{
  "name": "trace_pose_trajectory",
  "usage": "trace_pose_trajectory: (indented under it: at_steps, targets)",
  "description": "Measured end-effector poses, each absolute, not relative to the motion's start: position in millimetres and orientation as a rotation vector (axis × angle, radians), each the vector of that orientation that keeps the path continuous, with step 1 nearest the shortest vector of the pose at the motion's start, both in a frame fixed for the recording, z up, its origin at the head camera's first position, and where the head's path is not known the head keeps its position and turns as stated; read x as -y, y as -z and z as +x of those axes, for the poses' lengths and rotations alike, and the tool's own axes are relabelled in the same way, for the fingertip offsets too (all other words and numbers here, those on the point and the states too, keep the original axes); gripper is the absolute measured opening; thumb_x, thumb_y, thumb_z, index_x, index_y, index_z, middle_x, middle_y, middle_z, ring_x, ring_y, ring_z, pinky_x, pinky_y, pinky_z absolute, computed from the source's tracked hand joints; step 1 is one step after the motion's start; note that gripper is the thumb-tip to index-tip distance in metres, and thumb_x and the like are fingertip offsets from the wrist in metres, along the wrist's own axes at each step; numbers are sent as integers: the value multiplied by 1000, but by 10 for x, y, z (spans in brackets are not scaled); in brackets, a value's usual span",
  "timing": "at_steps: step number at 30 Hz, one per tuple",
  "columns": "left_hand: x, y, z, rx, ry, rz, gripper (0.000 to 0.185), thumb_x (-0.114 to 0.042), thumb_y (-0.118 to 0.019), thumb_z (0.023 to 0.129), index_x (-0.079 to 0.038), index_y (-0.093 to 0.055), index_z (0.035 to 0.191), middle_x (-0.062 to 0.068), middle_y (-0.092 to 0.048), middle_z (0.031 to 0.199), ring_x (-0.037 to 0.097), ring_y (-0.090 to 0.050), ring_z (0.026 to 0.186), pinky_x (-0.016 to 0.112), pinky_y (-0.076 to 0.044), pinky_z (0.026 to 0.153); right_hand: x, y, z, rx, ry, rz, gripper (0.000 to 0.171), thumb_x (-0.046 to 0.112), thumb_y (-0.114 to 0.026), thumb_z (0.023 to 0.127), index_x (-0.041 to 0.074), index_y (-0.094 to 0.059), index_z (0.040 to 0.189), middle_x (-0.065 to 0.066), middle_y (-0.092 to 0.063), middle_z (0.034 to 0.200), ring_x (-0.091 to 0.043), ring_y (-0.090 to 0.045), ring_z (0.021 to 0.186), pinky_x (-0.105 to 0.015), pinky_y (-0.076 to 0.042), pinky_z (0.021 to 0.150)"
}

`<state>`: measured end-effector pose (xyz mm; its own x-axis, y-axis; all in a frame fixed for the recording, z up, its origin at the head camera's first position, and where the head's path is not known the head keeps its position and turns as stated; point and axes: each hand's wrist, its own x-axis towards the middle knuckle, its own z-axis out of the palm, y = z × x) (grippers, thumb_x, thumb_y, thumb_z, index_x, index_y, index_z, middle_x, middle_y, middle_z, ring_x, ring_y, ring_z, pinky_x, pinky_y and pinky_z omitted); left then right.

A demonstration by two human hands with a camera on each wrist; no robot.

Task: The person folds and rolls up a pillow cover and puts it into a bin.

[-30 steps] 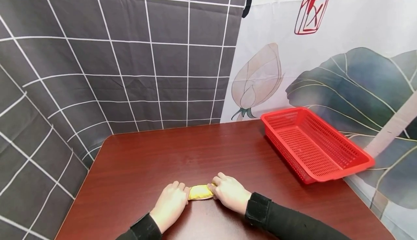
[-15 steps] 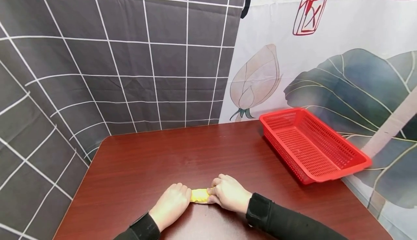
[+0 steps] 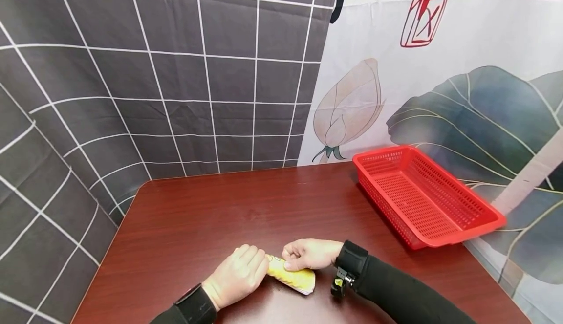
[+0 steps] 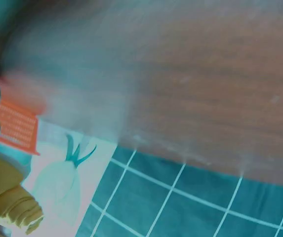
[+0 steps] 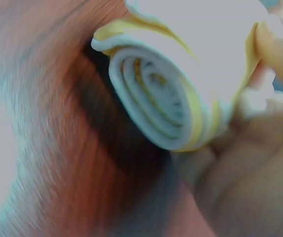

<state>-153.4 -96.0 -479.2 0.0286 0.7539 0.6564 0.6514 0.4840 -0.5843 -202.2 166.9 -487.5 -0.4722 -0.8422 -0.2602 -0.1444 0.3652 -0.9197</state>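
Observation:
A yellow cloth rolled into a tight tube [image 3: 293, 278] lies on the dark red wooden table [image 3: 220, 216] near its front edge, angled toward the near right. My left hand [image 3: 241, 274] curls round the roll's left end. My right hand [image 3: 308, 254] pinches the roll from above near its middle. The right wrist view is filled by the roll's spiral end [image 5: 153, 106], white inside with yellow edges, and by my fingers [image 5: 240, 173] beside it. In the left wrist view the yellow roll [image 4: 10, 202] shows at the lower left corner.
A red perforated plastic basket [image 3: 424, 194] stands at the table's right side, nothing in it. A grey tiled curtain hangs behind and to the left, a lotus-print sheet to the right. Bare tabletop stretches between my hands and the back wall.
The roll has turned from lying straight across to slanting toward the near right, and more of it shows. My right hand has twisted, fingers now pinching from above. My left hand shifted slightly right.

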Motion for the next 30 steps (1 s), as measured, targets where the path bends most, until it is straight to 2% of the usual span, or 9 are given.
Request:
trace_pose_trajectory:
  at_steps: [3, 6, 8, 11, 14, 18, 27, 29, 30]
  targets:
    - [931, 4678, -1526, 1596, -77, -1253, 26, 0, -45, 98, -10, -58, 78, 2, -57, 77, 18, -49, 66, 29, -46, 61, -1718, 4941, -2045, -1481, 1283, -837, 16, 27, -57, 111, 12, -57, 107, 9, -72, 98, 4, -65, 85, -14, -51, 74]
    - [909, 4580, -1501, 1548, -58, -1287, 25, -4, -47, 101, -10, -61, 81, 2, -58, 78, 17, -51, 68, 28, -47, 62, -1758, 4971, -2030, -1212, 1354, -802, 25, 36, -56, 111, 14, -59, 120, 3, -75, 123, -4, -69, 110, -20, -56, 92]
    - [900, 4526, -1485, 1521, -57, -1307, 25, -4, -47, 102, -10, -62, 83, 2, -60, 79, 17, -52, 69, 28, -48, 63, -1778, 4973, -2008, -1141, 1360, -773, 28, 42, -59, 108, 17, -61, 120, 2, -76, 124, -7, -70, 116, -24, -57, 96]
    - [895, 4466, -1465, 1494, -64, -1325, 25, -3, -47, 101, -10, -62, 83, 1, -60, 80, 16, -52, 70, 27, -48, 63, -1792, 4961, -1975, -1129, 1356, -744, 28, 45, -63, 104, 20, -63, 117, 4, -79, 118, -6, -73, 111, -25, -59, 94]
    - [893, 4434, -1455, 1469, -53, -1345, 24, -1, -46, 99, -9, -62, 82, 2, -61, 81, 16, -52, 71, 27, -48, 63, -1794, 4951, -1946, -1117, 1356, -737, 31, 44, -64, 103, 19, -65, 121, 4, -79, 120, -5, -73, 109, -24, -59, 93]
    - [884, 4416, -1464, 1444, -21, -1368, 27, -11, -49, 106, -9, -64, 83, 1, -62, 80, 16, -54, 71, 29, -49, 63, -1800, 4949, -1917, -1111, 1361, -750, 36, 46, -64, 103, 19, -66, 127, 6, -77, 123, 0, -70, 104, -21, -58, 90]
    - [953, 4516, -1512, 1472, -56, -1384, 26, 0, -46, 98, -10, -67, 88, 1, -67, 87, 16, -61, 79, 31, -56, 72, -1796, 4977, -1895, -1253, 1418, -787, 23, 39, -69, 104, 17, -67, 113, 15, -78, 101, 6, -68, 85, -16, -57, 76]
    - [991, 4554, -1526, 1493, -71, -1373, 26, -1, -46, 99, -10, -68, 89, 2, -68, 89, 17, -63, 81, 33, -57, 75, -1799, 4975, -1889, -1324, 1443, -796, 19, 33, -70, 104, 15, -67, 109, 16, -77, 95, 7, -67, 81, -15, -55, 74]
    - [1014, 4572, -1532, 1508, -72, -1360, 26, -2, -46, 99, -10, -69, 90, 2, -69, 90, 18, -64, 82, 34, -57, 76, -1803, 4967, -1888, -1360, 1453, -798, 24, 30, -71, 104, 7, -66, 106, 16, -77, 92, 7, -67, 79, -15, -54, 72]
